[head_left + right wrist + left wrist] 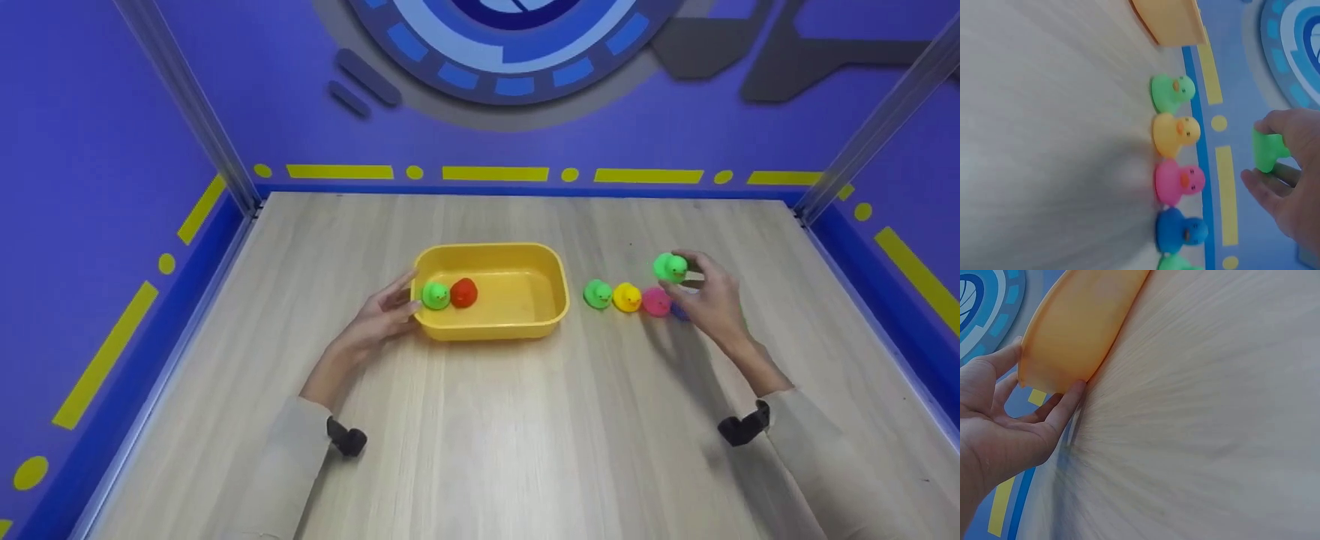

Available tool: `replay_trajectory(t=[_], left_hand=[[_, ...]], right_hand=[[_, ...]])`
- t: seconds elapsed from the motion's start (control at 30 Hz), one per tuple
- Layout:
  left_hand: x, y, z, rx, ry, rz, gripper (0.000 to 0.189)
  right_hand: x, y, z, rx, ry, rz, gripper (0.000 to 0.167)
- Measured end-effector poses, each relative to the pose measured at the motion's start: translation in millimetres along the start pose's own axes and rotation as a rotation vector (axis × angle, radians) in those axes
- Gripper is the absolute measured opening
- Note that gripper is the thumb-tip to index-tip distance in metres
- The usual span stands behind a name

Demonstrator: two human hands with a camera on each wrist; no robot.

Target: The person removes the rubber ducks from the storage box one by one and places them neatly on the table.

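A yellow plastic tub [499, 334] stands on the table, with a green rubber duck [436, 295] and a red rubber duck [464, 293] at its left end. My left hand [382, 315] touches that end from outside, its fingers fairly straight against the wall and rim. Over to the right, my right hand [711, 300] pinches another green duck [670, 267] between thumb and fingers, raised above the table. Below it runs a row of ducks: green [1169, 93], yellow [1174, 134], pink [1176, 181], blue [1178, 230] and a partly cropped green one [1174, 263].
The wood-grain table [480, 435] is enclosed by purple-blue printed panels [247, 90] with metal corner posts. The duck row stands just right of the tub. A black wrist band [346, 437] sits on each sleeve.
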State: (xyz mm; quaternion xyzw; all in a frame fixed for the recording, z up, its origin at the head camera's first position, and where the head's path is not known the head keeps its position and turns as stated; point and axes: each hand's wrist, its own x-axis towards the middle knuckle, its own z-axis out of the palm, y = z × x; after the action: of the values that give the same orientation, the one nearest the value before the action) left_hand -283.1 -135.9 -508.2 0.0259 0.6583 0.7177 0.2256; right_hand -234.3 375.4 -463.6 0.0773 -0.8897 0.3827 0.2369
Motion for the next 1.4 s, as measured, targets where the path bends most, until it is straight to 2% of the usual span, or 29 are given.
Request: replay_trajectory(t=[0.2,0.33,0.67,0.8,1.03,1.4], left_hand=[[-3.6,-1.0,-1.8,0.017,0.013,-0.009,0.068],[-2.6,-0.4,-1.0,0.023,0.014,-0.023,0.069],[1.0,-0.3,3.9,0.016,-0.003,-0.012,0.068],[0.9,-0.8,2.2,0.023,0.014,-0.023,0.068],[0.9,-0.1,0.4,0.008,0.007,-0.024,0.067],[0.8,-2.3,1.4,-0.028,-0.004,0.009,0.068]], right_hand=[[1.4,11.9,-18.0,-0.055,0.037,0.022,0.049],[0.6,20.1,-28.9,-0.047,0.069,0.029,0.046],[-9.4,41.6,-56.8,-0.042,0.128,0.050,0.046],[-12.4,49.6,-62.7,-0.062,0.133,0.092,0.048],[-17.5,61.4,-71.4,-0.102,0.142,0.184,0.048],[-29.1,81.2,-84.8,-0.132,0.108,0.223,0.048]])
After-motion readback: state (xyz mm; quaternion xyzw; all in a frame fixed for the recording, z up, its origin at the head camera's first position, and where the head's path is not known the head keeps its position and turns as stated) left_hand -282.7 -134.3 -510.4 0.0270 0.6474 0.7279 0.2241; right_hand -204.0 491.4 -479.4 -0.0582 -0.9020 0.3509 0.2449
